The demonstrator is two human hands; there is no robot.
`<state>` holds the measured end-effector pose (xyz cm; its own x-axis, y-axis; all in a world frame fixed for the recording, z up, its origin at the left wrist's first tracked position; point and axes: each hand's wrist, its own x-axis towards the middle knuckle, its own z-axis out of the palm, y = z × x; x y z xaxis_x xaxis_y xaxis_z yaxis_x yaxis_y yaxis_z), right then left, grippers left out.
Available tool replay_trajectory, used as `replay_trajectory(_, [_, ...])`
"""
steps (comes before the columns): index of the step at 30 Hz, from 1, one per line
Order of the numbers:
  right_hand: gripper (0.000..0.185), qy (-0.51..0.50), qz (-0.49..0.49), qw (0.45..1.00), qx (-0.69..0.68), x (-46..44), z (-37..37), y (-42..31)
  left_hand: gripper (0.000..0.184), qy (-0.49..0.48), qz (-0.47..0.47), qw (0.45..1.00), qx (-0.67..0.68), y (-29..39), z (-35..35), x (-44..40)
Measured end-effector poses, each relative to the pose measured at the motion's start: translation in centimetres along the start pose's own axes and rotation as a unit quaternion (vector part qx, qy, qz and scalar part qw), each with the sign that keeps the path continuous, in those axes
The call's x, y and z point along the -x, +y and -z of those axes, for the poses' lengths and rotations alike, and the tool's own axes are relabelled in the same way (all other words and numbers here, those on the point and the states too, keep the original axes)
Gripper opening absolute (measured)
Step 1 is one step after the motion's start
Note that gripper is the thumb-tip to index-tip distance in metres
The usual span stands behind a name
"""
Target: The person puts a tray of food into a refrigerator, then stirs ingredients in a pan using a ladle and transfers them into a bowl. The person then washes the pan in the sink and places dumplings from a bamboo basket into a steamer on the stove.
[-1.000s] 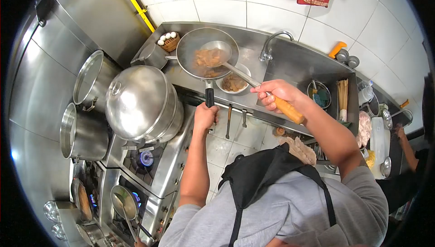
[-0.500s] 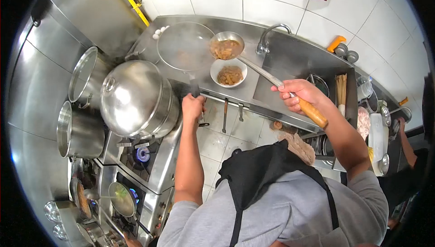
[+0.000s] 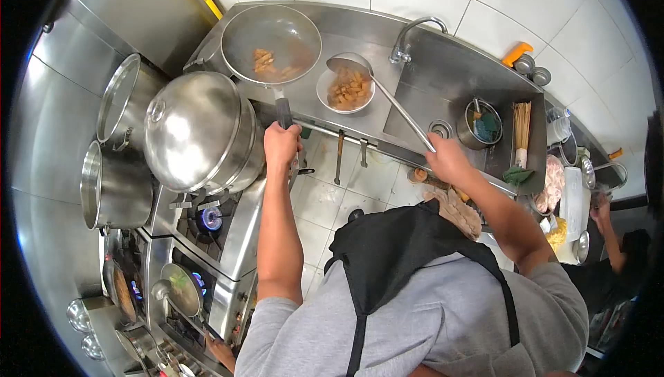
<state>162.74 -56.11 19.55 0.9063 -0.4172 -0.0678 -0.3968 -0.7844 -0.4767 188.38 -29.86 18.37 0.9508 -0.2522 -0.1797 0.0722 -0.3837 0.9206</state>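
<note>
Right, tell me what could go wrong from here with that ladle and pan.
The ladle in the right hand is tipped over the white bowl, so food could spill past the rim onto the counter.

The ladle could also knock the bowl and shift it.

The left hand alone grips the pan; tilting it might slide out the pieces inside.

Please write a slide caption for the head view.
Left hand grips the pan handle; right hand holds a ladle tilted over a white bowl.
</note>
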Motion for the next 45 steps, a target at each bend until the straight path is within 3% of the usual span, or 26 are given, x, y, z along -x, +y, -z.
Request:
replay_trajectory(5, [0.030,0.080,0.010,0.995,-0.064,1.2,0.4,1.4,0.018,-0.004,-0.006,1.000,-0.014,-1.0,-0.4,-0.1])
replay_trajectory(8, [0.034,-0.033,-0.112,0.968,-0.222,1.4,2.7,0.7,0.018,-0.024,-0.014,0.999,-0.024,-1.3,-0.5,0.1])
replay_trajectory(17, [0.033,0.066,0.133,0.988,-0.048,-5.6,3.9,-4.3,0.017,-0.070,0.002,0.997,0.028,-3.2,-1.7,1.1])
replay_trajectory(23, [0.024,0.030,0.117,0.987,0.106,-9.7,2.4,-7.1,0.017,-0.098,0.004,0.992,0.078,-3.1,-2.7,1.9])
replay_trajectory(30, [0.029,0.014,0.127,0.981,0.149,-4.5,4.6,-4.5,0.018,-0.093,-0.003,0.995,0.034,-2.7,-2.6,1.5])
replay_trajectory(38, [0.023,-0.006,0.062,0.997,0.049,-6.6,4.9,-4.3,0.018,-0.057,-0.020,0.997,-0.045,-2.3,-3.1,1.6])
replay_trajectory(41, [0.021,-0.014,0.087,0.994,0.063,-6.1,4.9,-5.4,0.018,-0.061,-0.036,0.996,-0.051,-0.9,-3.3,2.0])
replay_trajectory(45, [0.019,-0.184,-0.116,0.961,-0.170,-4.8,7.2,-9.9,0.023,-0.058,-0.026,0.995,-0.080,-0.6,-4.3,1.7])
